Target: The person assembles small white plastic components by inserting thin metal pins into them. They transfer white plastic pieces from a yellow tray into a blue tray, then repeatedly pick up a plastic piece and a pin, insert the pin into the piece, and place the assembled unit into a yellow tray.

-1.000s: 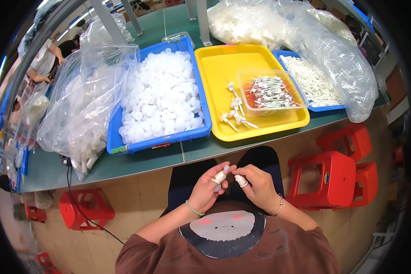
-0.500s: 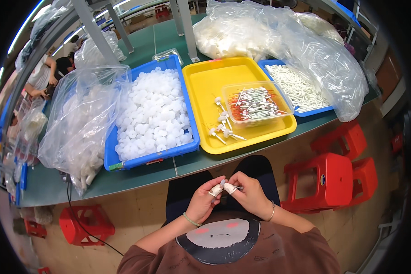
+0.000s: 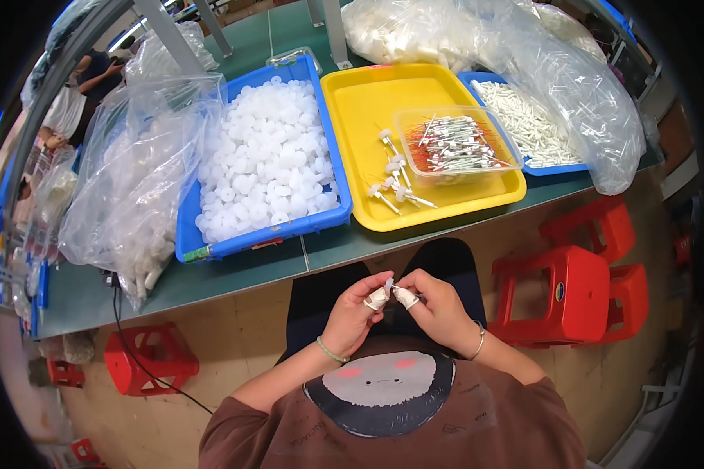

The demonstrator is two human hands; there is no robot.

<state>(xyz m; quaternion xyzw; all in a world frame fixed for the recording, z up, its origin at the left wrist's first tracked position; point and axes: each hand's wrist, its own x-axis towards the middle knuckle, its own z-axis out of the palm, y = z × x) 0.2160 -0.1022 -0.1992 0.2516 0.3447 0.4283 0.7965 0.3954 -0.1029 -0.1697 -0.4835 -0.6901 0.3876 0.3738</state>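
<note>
Above my lap, just off the table's near edge, my left hand point(image 3: 353, 313) pinches a small whitish plastic disc point(image 3: 389, 282) between thumb and fingertips. My right hand point(image 3: 440, 313) meets it from the other side, its thumb and forefinger closed on a thin wire-like part; its far end is hidden among the fingers. Both thumbs are wrapped in white tape. Beyond my hands lies a yellow tray point(image 3: 360, 102) with several assembled pieces point(image 3: 395, 184), each a disc on a white stem. In that tray a clear box point(image 3: 454, 162) holds thin leaded parts with orange wires.
Left of the yellow tray, a blue tray point(image 3: 338, 168) is heaped with translucent white discs. At right, another blue tray point(image 3: 555, 169) carries short white tubes. Clear plastic bags point(image 3: 125, 172) lie on the green table. Red stools point(image 3: 551, 293) stand right and left below.
The whole scene sits higher in the picture as the view tilts down. My fingertips have drawn slightly apart, and more of the whitish disc shows between them.
</note>
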